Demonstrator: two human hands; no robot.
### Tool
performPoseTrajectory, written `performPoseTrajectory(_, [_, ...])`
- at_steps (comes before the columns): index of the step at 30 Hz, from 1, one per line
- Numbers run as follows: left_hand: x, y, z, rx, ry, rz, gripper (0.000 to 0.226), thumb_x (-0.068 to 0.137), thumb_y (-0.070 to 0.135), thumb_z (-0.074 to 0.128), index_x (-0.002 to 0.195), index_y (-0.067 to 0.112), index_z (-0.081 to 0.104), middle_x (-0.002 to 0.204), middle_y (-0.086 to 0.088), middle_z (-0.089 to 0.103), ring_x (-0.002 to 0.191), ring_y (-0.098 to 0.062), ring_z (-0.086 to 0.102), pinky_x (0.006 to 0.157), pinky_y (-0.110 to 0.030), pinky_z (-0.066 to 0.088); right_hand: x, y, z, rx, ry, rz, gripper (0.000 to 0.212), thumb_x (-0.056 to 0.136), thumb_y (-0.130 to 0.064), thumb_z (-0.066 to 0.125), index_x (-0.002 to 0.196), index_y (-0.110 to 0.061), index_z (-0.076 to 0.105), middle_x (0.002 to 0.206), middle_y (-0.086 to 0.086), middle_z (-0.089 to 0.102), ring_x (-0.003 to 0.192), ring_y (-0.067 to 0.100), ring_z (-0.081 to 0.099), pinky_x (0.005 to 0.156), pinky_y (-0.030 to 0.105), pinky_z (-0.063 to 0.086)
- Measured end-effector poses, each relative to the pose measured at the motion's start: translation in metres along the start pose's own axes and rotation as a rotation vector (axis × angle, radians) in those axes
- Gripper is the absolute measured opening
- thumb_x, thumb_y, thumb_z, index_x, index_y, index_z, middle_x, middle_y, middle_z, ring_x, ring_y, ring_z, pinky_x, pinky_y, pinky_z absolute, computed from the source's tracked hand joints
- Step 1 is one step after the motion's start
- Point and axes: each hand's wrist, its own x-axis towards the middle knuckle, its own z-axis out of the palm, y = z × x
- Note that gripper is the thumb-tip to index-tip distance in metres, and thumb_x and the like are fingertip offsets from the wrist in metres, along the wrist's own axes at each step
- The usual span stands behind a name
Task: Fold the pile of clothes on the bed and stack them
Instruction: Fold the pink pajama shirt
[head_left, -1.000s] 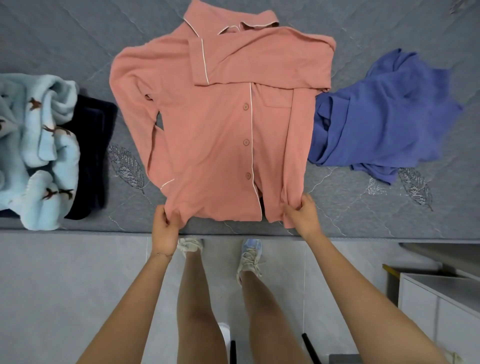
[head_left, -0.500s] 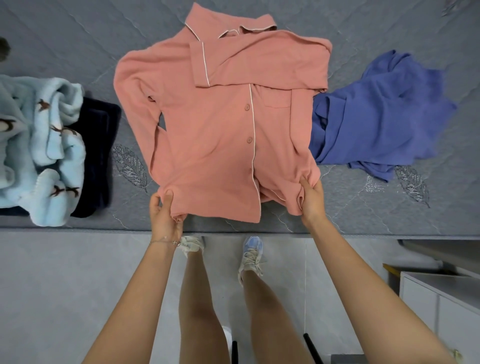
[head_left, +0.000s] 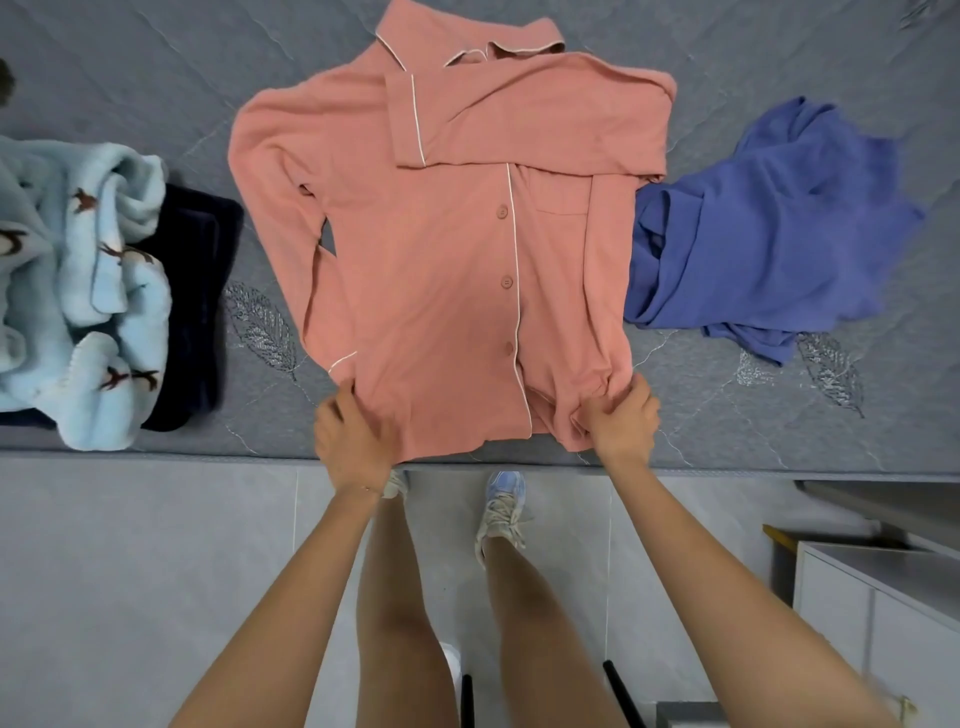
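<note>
Pink shirt (head_left: 441, 260) lies front-up on the bed (head_left: 156, 78), its hem corners at the bed's near edge pinched by the left hand (head_left: 353, 441) and bunched inside the curled right hand (head_left: 621, 423), probably for folding the hem up.

Both hands (head_left: 353, 441) (head_left: 621, 423) grip the pink shirt's (head_left: 447, 270) hem on the bed (head_left: 156, 78)
</note>
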Motion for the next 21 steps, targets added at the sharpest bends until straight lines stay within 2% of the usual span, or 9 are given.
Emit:
performPoseTrajectory(2, [0.002, 0.009, 0.008, 0.074, 0.054, 0.17, 0.064, 0.082, 0.02, 0.071, 0.138, 0.015, 0.042, 0.131, -0.021, 0.046, 0.118, -0.041, 0.045, 0.102, -0.053, 0.036, -0.003, -0.002, -0.001, -0.052, 0.069, -0.111, 0.073, 0.084, -0.026, 0.069, 0.146, -0.012, 0.032, 0.146, 0.014, 0.033, 0.132, 0.033, 0.033, 0.105, 0.052, 0.035])
performPoseTrajectory(5, [-0.001, 0.033, 0.023, 0.081, -0.135, 0.4, 0.061, 0.09, 0.018, 0.066, 0.141, 0.015, 0.033, 0.144, -0.023, 0.035, 0.13, -0.041, 0.034, 0.11, -0.055, 0.029, -0.003, -0.003, 0.002, -0.099, 0.084, -0.244, 0.061, 0.08, -0.027, 0.076, 0.131, -0.01, 0.049, 0.133, 0.014, 0.043, 0.121, 0.035, 0.041, 0.1, 0.048, 0.037])
performPoseTrajectory(7, [-0.007, 0.048, 0.037, 0.098, -0.261, 0.446, 0.049, 0.098, 0.022, 0.056, 0.142, 0.01, 0.04, 0.149, -0.018, 0.032, 0.134, -0.038, 0.03, 0.11, -0.048, 0.025, -0.002, -0.002, 0.005, -0.115, 0.061, -0.276, 0.05, 0.08, -0.032, 0.077, 0.121, -0.012, 0.058, 0.125, 0.011, 0.049, 0.114, 0.033, 0.045, 0.099, 0.044, 0.037])
performPoseTrajectory(11, [-0.021, 0.081, 0.069, 0.033, -0.317, 0.576, 0.024, 0.096, 0.024, 0.058, 0.115, 0.01, 0.061, 0.118, -0.01, 0.053, 0.111, -0.034, 0.044, 0.092, -0.033, 0.029, -0.001, 0.004, 0.007, -0.142, -0.02, -0.324, 0.039, 0.082, -0.045, 0.073, 0.109, -0.018, 0.066, 0.116, 0.003, 0.057, 0.108, 0.026, 0.047, 0.096, 0.037, 0.037])
performPoseTrajectory(14, [-0.03, 0.098, 0.089, -0.065, -0.295, 0.522, 0.016, 0.088, 0.024, 0.067, 0.091, 0.01, 0.062, 0.096, -0.008, 0.056, 0.095, -0.03, 0.047, 0.085, -0.035, 0.036, 0.003, 0.013, 0.007, -0.125, -0.076, -0.384, 0.036, 0.079, -0.045, 0.076, 0.104, -0.019, 0.067, 0.108, -0.003, 0.061, 0.101, 0.019, 0.05, 0.092, 0.036, 0.043])
performPoseTrajectory(16, [-0.034, 0.105, 0.099, -0.095, -0.267, 0.453, 0.019, 0.083, 0.026, 0.071, 0.084, 0.012, 0.057, 0.089, -0.005, 0.055, 0.089, -0.028, 0.048, 0.08, -0.04, 0.042, 0.009, 0.02, 0.004, -0.072, -0.067, -0.424, 0.011, 0.084, -0.03, 0.072, 0.088, -0.019, 0.068, 0.092, -0.004, 0.066, 0.086, 0.018, 0.056, 0.084, 0.041, 0.048])
performPoseTrajectory(17, [-0.036, 0.106, 0.103, -0.091, -0.24, 0.439, 0.02, 0.081, 0.026, 0.072, 0.083, 0.013, 0.057, 0.088, -0.004, 0.055, 0.088, -0.028, 0.048, 0.078, -0.042, 0.043, 0.011, 0.023, 0.002, 0.008, -0.048, -0.408, 0.008, 0.086, -0.022, 0.068, 0.079, -0.019, 0.066, 0.081, -0.004, 0.065, 0.077, 0.018, 0.057, 0.077, 0.043, 0.049])
performPoseTrajectory(19, [-0.04, 0.105, 0.108, -0.099, -0.185, 0.423, 0.016, 0.08, 0.024, 0.072, 0.082, 0.014, 0.06, 0.087, -0.004, 0.056, 0.087, -0.028, 0.05, 0.076, -0.044, 0.045, 0.015, 0.026, -0.005, 0.215, -0.009, -0.309, 0.016, 0.09, -0.013, 0.061, 0.074, -0.015, 0.06, 0.073, -0.004, 0.062, 0.069, 0.015, 0.055, 0.07, 0.037, 0.047])
performPoseTrajectory(21, [-0.044, 0.103, 0.112, -0.118, -0.148, 0.428, 0.011, 0.079, 0.021, 0.074, 0.083, 0.013, 0.067, 0.092, -0.005, 0.057, 0.09, -0.029, 0.051, 0.078, -0.042, 0.047, 0.015, 0.024, -0.009, 0.329, -0.039, -0.243, 0.016, 0.093, -0.01, 0.058, 0.078, -0.013, 0.058, 0.075, -0.004, 0.062, 0.07, 0.009, 0.055, 0.073, 0.031, 0.045])
